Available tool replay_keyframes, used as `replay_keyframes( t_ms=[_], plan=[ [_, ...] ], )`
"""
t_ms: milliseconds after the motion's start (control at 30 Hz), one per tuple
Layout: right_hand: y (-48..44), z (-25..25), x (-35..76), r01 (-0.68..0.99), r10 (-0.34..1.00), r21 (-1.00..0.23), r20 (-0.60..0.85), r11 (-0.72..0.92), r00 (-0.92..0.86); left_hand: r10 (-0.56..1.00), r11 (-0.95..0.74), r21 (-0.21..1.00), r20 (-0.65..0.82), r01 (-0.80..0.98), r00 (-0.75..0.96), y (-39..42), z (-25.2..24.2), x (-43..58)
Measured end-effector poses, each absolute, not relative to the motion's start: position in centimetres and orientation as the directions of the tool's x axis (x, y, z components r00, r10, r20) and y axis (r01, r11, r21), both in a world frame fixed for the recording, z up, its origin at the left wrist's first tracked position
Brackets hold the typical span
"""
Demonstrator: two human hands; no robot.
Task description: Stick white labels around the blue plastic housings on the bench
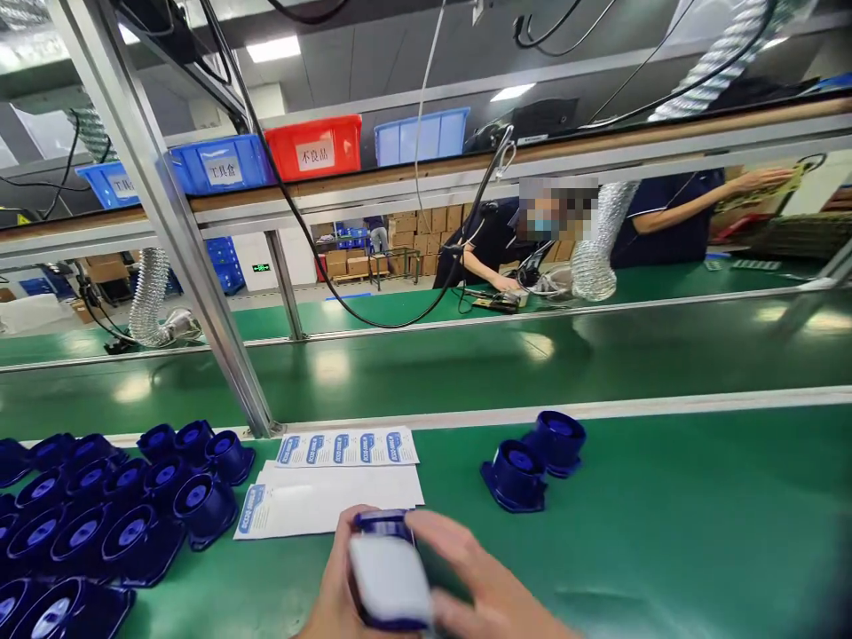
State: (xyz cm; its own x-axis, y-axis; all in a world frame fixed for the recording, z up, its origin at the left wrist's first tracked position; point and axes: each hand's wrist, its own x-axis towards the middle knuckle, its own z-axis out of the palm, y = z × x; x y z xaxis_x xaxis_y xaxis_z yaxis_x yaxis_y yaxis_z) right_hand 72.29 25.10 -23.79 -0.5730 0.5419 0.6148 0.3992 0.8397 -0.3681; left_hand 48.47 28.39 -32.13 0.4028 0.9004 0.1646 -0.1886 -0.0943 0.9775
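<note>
Both my hands meet at the bottom edge around one dark blue plastic part (390, 577) with a white label face turned toward me. My left hand (333, 590) wraps its left side, and my right hand (489, 590) grips the right side with fingers pressed on it. Just beyond them lie white label sheets (336, 497) and a sheet with several blue-printed stickers (346, 448). Two more dark blue parts (532, 461) stand together to the right on the green mat.
A cluster of several dark blue parts (99, 524) fills the left front. A slanted aluminium post (193, 257) rises from the table's white strip. The green conveyor belt (532, 355) runs behind. People work across it beside a ribbed duct (595, 248). Bins (312, 146) sit overhead.
</note>
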Motion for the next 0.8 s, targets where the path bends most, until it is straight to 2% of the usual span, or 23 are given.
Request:
replay_keyframes(
  t_ms=[100,167,233,500,667,800],
  plan=[
    [25.5,-25.0,73.2,0.410,0.705,-0.579,0.641,0.704,-0.305,0.883,-0.197,0.934,0.302,-0.299,0.360,27.9,-31.2,48.3],
    [26.0,-25.7,73.3,0.360,0.780,-0.702,0.610,0.614,-0.141,0.868,-0.211,0.917,0.335,-0.338,0.367,27.9,-31.2,48.4],
    [26.4,-26.2,73.0,0.310,0.818,-0.765,0.568,0.565,-0.091,0.858,-0.190,0.916,0.330,-0.352,0.394,28.0,-31.6,48.4],
    [25.9,-27.0,70.4,0.191,0.900,-0.881,0.412,0.433,-0.138,0.794,-0.255,0.904,0.398,-0.344,0.460,27.8,-32.8,48.1],
    [25.7,-26.8,70.2,0.139,0.941,-0.963,0.185,0.231,-0.282,0.786,-0.288,0.886,0.436,-0.365,0.438,27.7,-31.7,48.6],
    [25.9,-26.4,70.2,0.113,0.931,-0.988,0.062,0.109,-0.359,0.799,-0.389,0.878,0.472,-0.278,0.373,27.7,-30.5,48.9]
  ],
)
